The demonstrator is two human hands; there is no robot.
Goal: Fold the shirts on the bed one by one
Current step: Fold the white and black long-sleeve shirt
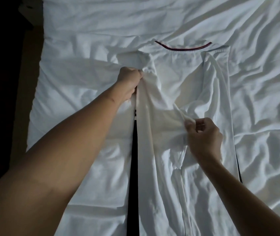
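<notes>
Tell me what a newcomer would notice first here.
Two bare hands work a white shirt on the rumpled white sheet: the left hand grips bunched fabric near the shoulder, the right hand pinches a fold at its middle. A black stripe runs down beside the left arm; dark red collar trim curves at the top.

Both bare arms reach forward. The left arm stretches far out, and the left hand (129, 83) is a tight fist gripping the shirt (178, 79). The right hand (204, 133) is nearer, pinching the shirt between thumb and fingertips.
</notes>
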